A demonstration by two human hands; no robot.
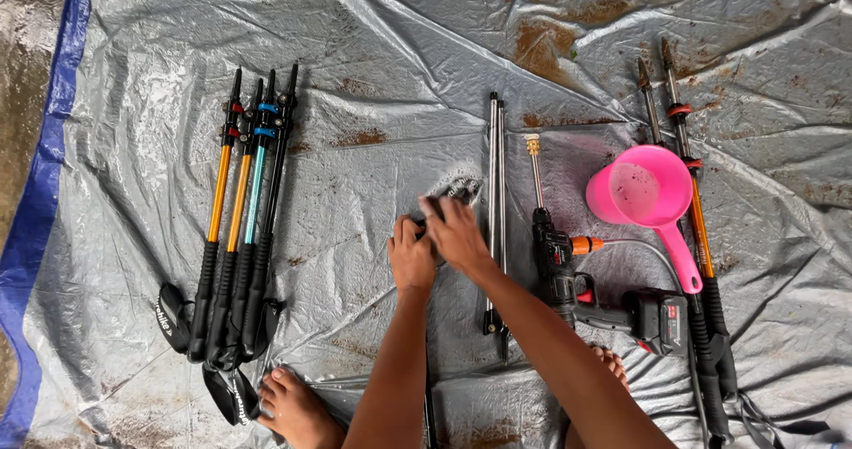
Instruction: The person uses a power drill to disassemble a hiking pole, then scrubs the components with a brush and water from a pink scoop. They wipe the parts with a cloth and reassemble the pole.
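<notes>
1. Strap label (165,313): white lettering band on a black wrist strap, far left of the left hand (412,258), at the grip end of the bundled poles.
2. Second strap label (238,398): white print on a black strap loop, below and left of the left hand, just beside a bare foot.
3. Tool label (674,318): small red patch with a pale plate beside it on the dark body of the cordless spray gun, lower right of the right hand (457,233), well apart from it.
4. No packages, signs or screens in view.
</notes>
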